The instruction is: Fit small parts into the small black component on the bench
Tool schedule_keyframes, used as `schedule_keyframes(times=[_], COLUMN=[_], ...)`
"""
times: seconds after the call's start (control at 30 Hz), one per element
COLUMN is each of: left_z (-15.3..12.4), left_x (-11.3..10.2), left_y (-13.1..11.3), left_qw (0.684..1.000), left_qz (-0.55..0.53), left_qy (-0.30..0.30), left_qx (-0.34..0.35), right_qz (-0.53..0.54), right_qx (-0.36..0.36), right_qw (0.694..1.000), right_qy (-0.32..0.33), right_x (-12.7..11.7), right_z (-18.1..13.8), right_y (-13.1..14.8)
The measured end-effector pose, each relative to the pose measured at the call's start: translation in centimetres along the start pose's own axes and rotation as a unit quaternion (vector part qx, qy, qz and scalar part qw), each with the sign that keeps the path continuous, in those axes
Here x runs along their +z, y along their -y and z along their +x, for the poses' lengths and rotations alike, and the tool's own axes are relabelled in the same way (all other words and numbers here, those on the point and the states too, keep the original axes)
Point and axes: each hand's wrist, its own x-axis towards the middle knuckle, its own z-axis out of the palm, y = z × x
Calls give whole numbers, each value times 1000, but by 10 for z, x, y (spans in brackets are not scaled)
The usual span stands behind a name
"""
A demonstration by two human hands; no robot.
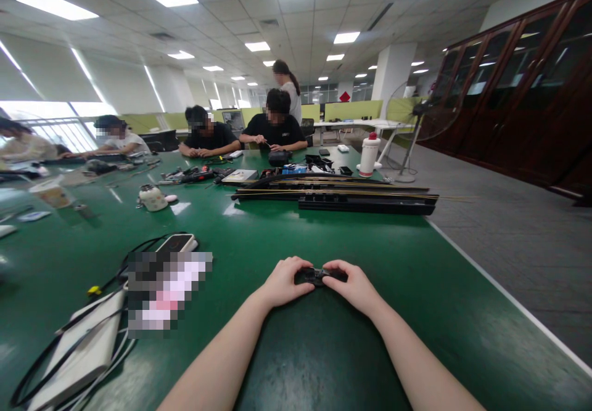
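Observation:
Between my two hands lies a small dark part [318,276], black with a greyish middle, close above the green tabletop [259,244]. Thumb and fingers of my left hand [287,283] pinch its left end. At the other end my right hand [352,284] grips it the same way, fingertips on top and thumb at the near side. Both ends of the part are partly covered by my fingers, and its exact kind cannot be made out.
Long black strips with thin brass-coloured rods [342,195] lie across the table ahead. A white bottle with a red cap [369,155] stands behind them. On the left are a white power bank [83,349], cables and a small jar [152,198]. Several people sit farther off.

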Motion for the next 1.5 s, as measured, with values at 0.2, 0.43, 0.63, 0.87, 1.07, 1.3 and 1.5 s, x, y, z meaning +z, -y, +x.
schedule_keyframes(times=[0.2,0.43,0.63,0.87,1.07,1.3,1.5], left_z=[0,0,0,0,0,0,0], left_x=[-2,-3,-2,-3,-3,-4,-3], left_y=[-2,-4,-3,-3,-4,-5,-3], left_qw=[1000,1000,1000,1000,1000,1000,1000], left_qz=[4,8,4,1,6,0,3], left_qy=[6,6,1,-1,4,6,-2], left_qx=[-6,-7,-1,0,-8,-10,-4], right_qz=[90,182,228,247,285,302,346], right_qx=[12,51,58,63,66,80,90], right_qw=[996,981,971,964,952,945,929], right_qy=[-21,-37,-45,-73,-84,-94,-98], right_x=[-1,-4,-9,-11,-12,-14,-14], right_z=[3,5,4,3,4,3,3], right_y=[-4,-4,-4,-1,-3,1,3])
